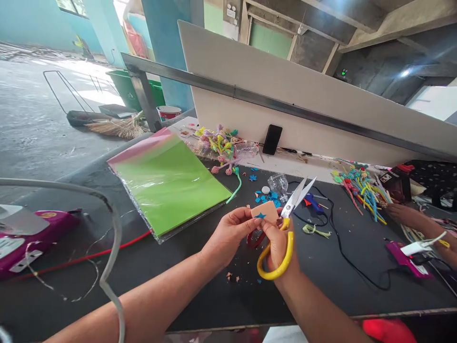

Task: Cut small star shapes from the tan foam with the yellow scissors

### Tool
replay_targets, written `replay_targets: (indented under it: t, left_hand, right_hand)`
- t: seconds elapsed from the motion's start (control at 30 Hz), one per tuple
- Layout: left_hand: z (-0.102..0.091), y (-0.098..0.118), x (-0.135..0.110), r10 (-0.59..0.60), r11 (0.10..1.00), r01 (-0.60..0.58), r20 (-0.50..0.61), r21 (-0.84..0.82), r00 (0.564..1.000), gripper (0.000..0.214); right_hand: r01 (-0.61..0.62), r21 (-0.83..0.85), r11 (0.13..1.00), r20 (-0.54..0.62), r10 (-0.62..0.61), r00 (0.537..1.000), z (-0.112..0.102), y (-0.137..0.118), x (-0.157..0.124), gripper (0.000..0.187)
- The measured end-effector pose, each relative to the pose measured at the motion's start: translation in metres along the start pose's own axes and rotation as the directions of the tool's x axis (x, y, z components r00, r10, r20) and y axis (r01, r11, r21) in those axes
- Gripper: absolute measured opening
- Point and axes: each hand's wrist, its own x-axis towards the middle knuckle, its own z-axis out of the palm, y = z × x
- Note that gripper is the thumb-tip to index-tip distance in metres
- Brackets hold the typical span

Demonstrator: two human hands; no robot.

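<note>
My left hand (228, 233) pinches a small peach foam piece (268, 210) that has a blue star on it. My right hand (276, 243) grips yellow-handled scissors (285, 228); their blades are apart and point up and to the right, just beside the foam piece. Both hands hover over the black table (185, 271), where small foam scraps lie below them.
A green sheet stack in plastic (167, 183) lies to the left. Blue cut-outs (267, 196), a blue glue gun (313, 202) with a black cable, pipe-cleaner flowers (221, 143), a phone (272, 139) against the white divider. Another person's hands (407, 214) work at the right.
</note>
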Motion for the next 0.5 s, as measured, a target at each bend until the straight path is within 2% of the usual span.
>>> replay_targets:
  t: [0.2, 0.37, 0.5]
  left_hand:
    - [0.0008, -0.006, -0.0001, -0.039, 0.998, 0.037, -0.05, -0.041, 0.998, 0.018]
    - [0.0007, -0.0044, 0.0017, -0.029, 1.0, 0.03, -0.094, 0.007, 0.995, 0.019]
    - [-0.0015, 0.0014, 0.0024, -0.035, 0.999, 0.035, -0.091, 0.004, 0.995, 0.019]
  right_hand:
    - [-0.018, 0.028, 0.999, 0.011, 0.018, 1.0, 0.0016, 0.0046, -0.0015, 0.044]
    - [-0.02, -0.033, 0.999, 0.007, 0.02, 1.0, 0.0016, 0.0082, -0.0003, 0.047]
    - [0.038, -0.047, 0.998, 0.098, -0.034, 0.995, -0.0062, 0.0062, -0.0015, 0.042]
